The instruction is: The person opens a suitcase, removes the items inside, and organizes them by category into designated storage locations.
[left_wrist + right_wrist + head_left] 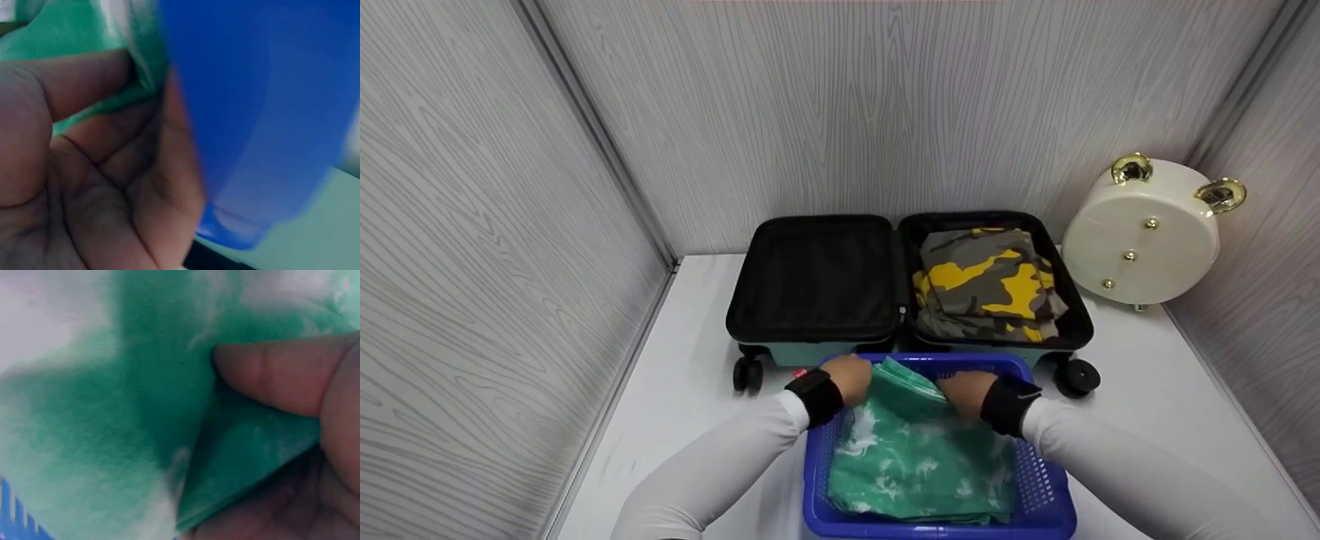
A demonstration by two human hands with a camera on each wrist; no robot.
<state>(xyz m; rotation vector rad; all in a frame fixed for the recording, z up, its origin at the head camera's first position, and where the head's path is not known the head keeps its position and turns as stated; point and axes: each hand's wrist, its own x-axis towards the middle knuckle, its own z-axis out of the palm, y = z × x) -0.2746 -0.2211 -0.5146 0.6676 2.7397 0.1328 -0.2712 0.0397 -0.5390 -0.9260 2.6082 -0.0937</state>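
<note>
A folded green cloth with white patterns (pixel 922 465) lies in a blue plastic basket (pixel 817 517), its far edge lifted. My left hand (pixel 849 379) pinches the far left corner of the cloth between thumb and fingers, close beside the basket wall (pixel 253 112) in the left wrist view. At the far right corner, my right hand (pixel 966 391) grips the cloth, the thumb pressing on top and the fingers underneath, as the green fabric (pixel 157 382) in the right wrist view shows.
Behind the basket an open suitcase (pixel 817 277) lies flat; folded grey and yellow camouflage clothing (pixel 986 277) fills its right half. A cream round case with gold ears (pixel 1140 240) leans at the back right. Grey panels (pixel 840 112) wall in the white table (pixel 690 390).
</note>
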